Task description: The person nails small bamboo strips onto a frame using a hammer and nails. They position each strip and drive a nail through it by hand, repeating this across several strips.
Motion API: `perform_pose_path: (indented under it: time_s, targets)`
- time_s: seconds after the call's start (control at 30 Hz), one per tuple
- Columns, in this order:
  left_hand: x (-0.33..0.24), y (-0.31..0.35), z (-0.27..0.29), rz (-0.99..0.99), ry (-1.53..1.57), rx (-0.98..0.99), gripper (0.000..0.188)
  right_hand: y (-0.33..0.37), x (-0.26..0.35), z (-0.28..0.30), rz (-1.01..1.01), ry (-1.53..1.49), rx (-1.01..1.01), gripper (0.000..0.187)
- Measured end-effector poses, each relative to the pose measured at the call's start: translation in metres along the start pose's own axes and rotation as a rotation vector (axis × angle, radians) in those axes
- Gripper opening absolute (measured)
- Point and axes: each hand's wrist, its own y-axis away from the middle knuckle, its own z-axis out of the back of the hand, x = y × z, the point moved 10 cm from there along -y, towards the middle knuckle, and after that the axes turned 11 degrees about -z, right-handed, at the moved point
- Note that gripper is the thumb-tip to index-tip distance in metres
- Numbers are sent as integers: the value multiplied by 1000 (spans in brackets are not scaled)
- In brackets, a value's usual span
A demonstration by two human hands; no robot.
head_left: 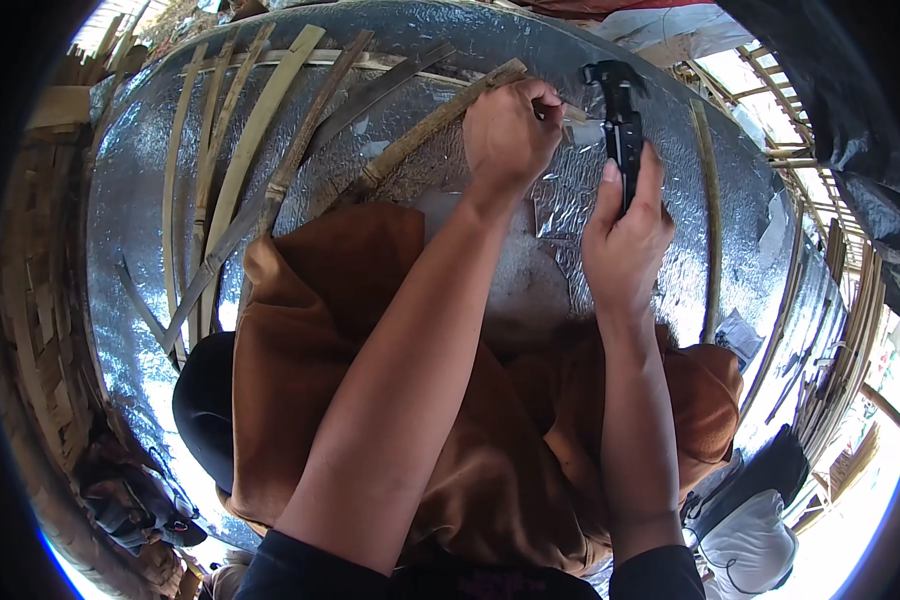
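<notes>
bamboo strips fan across a sheet of silver foil insulation as a person works over it, knees draped in a brown cloth. the left hand is closed around the near end of a rough, thick bamboo stick, fingers curled tight, and seems to pinch a small pale piece just right of the stick, too small to tell what. the right hand, just right of the stick's end, is wrapped around the handle of a black hammer, thumb up along the shaft, its head raised level with the stick's end and not touching it.

by the look of it the work is at an early stage: only this one stick is in hand, while a spread of flat bamboo slats lies loose to the left of the stick, not visibly joined, and one thin curved strip lies well to its right. whether anything is yet fastened cannot be made out.

room is tight near the stick's end, where both hands crowd together; bare foil opens to its right, toward the thin strip. stacked bamboo rims the sheet beyond that strip.
</notes>
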Motion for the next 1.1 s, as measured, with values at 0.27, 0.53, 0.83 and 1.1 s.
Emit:
perform_pose_path:
  time_s: [0.27,0.53,0.83,1.1]
  targets:
    - [-2,2,2,-53,4,-24,10,2,6,11,102,-50,-129,39]
    - [0,6,0,-4,-1,15,11,0,0,8,20,-45,-60,39]
    - [0,6,1,-6,-14,9,11,2,-7,-5,-84,55,92,39]
    - [-4,1,4,-47,-15,-39,11,0,-5,-4,-47,8,50,40]
